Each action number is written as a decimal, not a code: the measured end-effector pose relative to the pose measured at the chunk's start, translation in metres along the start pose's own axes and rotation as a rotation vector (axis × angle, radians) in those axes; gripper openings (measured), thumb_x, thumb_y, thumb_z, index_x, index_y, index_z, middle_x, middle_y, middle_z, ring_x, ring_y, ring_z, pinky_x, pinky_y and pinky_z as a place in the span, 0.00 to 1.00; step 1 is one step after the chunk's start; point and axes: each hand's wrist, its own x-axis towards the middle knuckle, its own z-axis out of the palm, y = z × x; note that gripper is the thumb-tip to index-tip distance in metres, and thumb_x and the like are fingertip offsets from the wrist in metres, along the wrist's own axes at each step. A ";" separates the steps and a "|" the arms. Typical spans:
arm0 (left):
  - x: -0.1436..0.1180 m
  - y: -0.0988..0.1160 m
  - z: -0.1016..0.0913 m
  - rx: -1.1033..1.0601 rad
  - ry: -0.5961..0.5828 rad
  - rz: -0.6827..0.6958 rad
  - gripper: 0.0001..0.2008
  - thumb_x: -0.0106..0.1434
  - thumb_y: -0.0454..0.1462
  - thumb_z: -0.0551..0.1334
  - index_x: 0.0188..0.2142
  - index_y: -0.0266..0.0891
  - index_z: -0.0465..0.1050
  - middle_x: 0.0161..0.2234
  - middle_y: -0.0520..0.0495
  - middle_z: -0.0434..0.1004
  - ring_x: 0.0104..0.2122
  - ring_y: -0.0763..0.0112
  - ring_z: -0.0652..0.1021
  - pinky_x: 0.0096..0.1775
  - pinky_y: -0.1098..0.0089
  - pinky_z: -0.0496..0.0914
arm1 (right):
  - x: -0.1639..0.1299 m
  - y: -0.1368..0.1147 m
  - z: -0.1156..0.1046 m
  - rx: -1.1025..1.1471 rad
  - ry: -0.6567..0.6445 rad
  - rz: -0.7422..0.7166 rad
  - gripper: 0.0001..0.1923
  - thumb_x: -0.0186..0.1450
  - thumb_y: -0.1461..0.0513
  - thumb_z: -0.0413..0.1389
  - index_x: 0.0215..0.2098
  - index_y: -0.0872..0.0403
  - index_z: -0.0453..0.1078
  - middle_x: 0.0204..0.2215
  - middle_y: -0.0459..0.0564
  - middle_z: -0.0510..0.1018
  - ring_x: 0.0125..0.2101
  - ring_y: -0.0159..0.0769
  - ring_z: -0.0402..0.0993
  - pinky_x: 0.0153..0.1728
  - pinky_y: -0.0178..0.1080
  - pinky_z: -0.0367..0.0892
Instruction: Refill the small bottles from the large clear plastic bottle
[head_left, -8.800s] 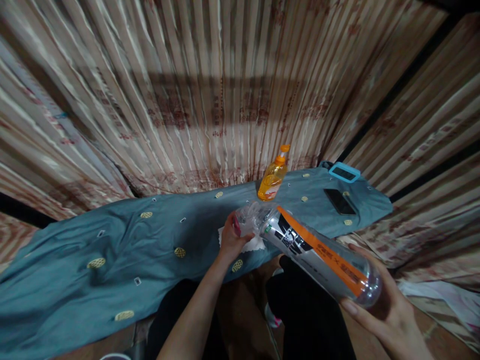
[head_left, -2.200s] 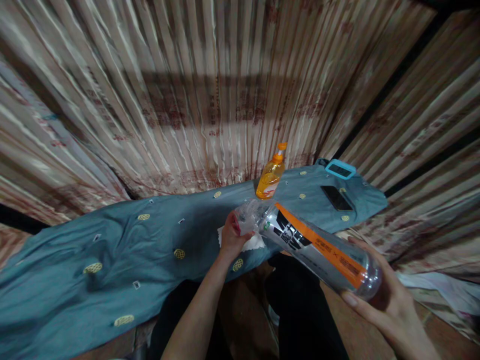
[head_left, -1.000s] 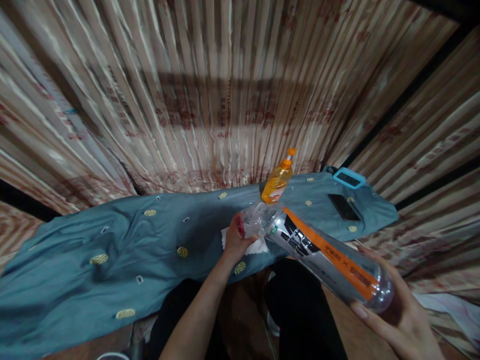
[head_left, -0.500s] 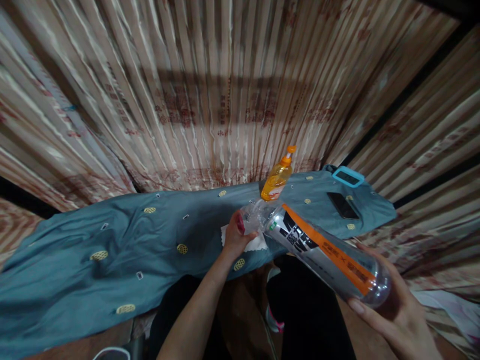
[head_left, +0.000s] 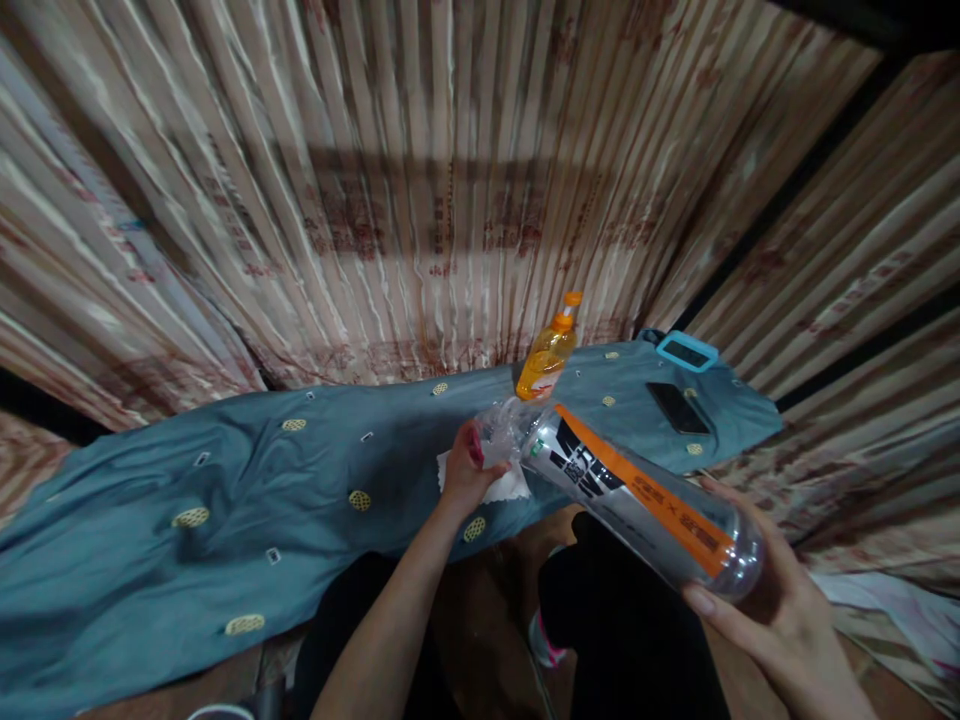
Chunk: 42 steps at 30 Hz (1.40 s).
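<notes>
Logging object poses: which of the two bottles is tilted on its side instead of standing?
The large clear bottle with the orange-striped label, held between both hands; the orange pump bottle stands on the blue cloth.

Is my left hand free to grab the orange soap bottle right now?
Probably not as things stand. The left hand is closed on the neck end of the big clear bottle, which lies between it and the soap bottle. It would need to let go first.

Glossy clear plastic bottle [head_left: 630,490], matt teal cloth [head_left: 225,480], and sheeny pleated fabric curtain [head_left: 420,180].
</notes>
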 end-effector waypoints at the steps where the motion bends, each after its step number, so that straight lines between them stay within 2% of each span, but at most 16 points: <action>1: 0.000 0.000 0.000 -0.001 0.000 0.004 0.36 0.39 0.30 0.75 0.51 0.41 0.70 0.45 0.48 0.81 0.42 0.62 0.82 0.49 0.59 0.75 | 0.000 0.000 0.001 0.011 0.014 -0.006 0.40 0.57 0.52 0.70 0.64 0.48 0.64 0.57 0.49 0.79 0.52 0.39 0.81 0.49 0.27 0.74; 11: 0.001 -0.002 -0.001 -0.023 -0.003 0.011 0.37 0.39 0.31 0.75 0.51 0.42 0.70 0.47 0.47 0.81 0.46 0.60 0.81 0.53 0.57 0.73 | 0.001 0.000 0.006 0.010 0.060 0.001 0.42 0.55 0.50 0.71 0.64 0.48 0.65 0.60 0.49 0.74 0.53 0.38 0.79 0.50 0.26 0.72; 15: 0.002 -0.003 0.000 -0.017 -0.002 0.002 0.38 0.39 0.31 0.76 0.52 0.42 0.70 0.47 0.48 0.82 0.45 0.60 0.82 0.52 0.58 0.74 | 0.000 0.000 0.004 -0.006 0.032 -0.012 0.41 0.56 0.50 0.70 0.64 0.48 0.64 0.60 0.51 0.74 0.51 0.38 0.80 0.50 0.27 0.73; 21: 0.001 0.002 0.001 -0.034 0.025 -0.016 0.38 0.38 0.28 0.76 0.50 0.41 0.70 0.46 0.48 0.82 0.44 0.61 0.82 0.52 0.59 0.75 | -0.004 0.007 0.002 -0.010 -0.004 0.006 0.44 0.57 0.52 0.70 0.67 0.47 0.61 0.62 0.51 0.74 0.54 0.41 0.79 0.52 0.30 0.74; 28: 0.001 0.005 0.000 -0.019 0.010 -0.041 0.38 0.38 0.28 0.76 0.50 0.42 0.71 0.44 0.50 0.83 0.39 0.65 0.83 0.46 0.62 0.77 | -0.009 0.000 0.013 0.018 0.065 0.011 0.42 0.56 0.49 0.70 0.65 0.46 0.64 0.60 0.49 0.76 0.53 0.46 0.80 0.50 0.34 0.77; 34: 0.004 0.006 -0.002 -0.149 -0.009 -0.061 0.37 0.36 0.25 0.75 0.48 0.41 0.71 0.46 0.49 0.83 0.43 0.63 0.83 0.49 0.60 0.77 | -0.012 0.005 0.014 0.035 0.067 -0.015 0.43 0.55 0.48 0.71 0.65 0.46 0.63 0.62 0.50 0.74 0.54 0.47 0.78 0.50 0.36 0.76; 37: 0.004 0.005 -0.004 -0.160 -0.045 -0.088 0.39 0.37 0.25 0.74 0.51 0.40 0.70 0.47 0.47 0.82 0.43 0.63 0.82 0.50 0.60 0.77 | -0.016 0.009 0.016 0.083 0.065 0.041 0.45 0.55 0.47 0.71 0.66 0.46 0.63 0.65 0.50 0.71 0.56 0.48 0.77 0.51 0.37 0.76; 42: 0.004 0.000 -0.007 -0.117 -0.074 -0.081 0.40 0.38 0.28 0.75 0.53 0.42 0.70 0.50 0.45 0.81 0.47 0.61 0.81 0.52 0.59 0.76 | -0.023 0.001 0.021 0.153 0.019 0.153 0.52 0.55 0.42 0.69 0.70 0.46 0.56 0.62 0.54 0.73 0.57 0.52 0.77 0.52 0.41 0.77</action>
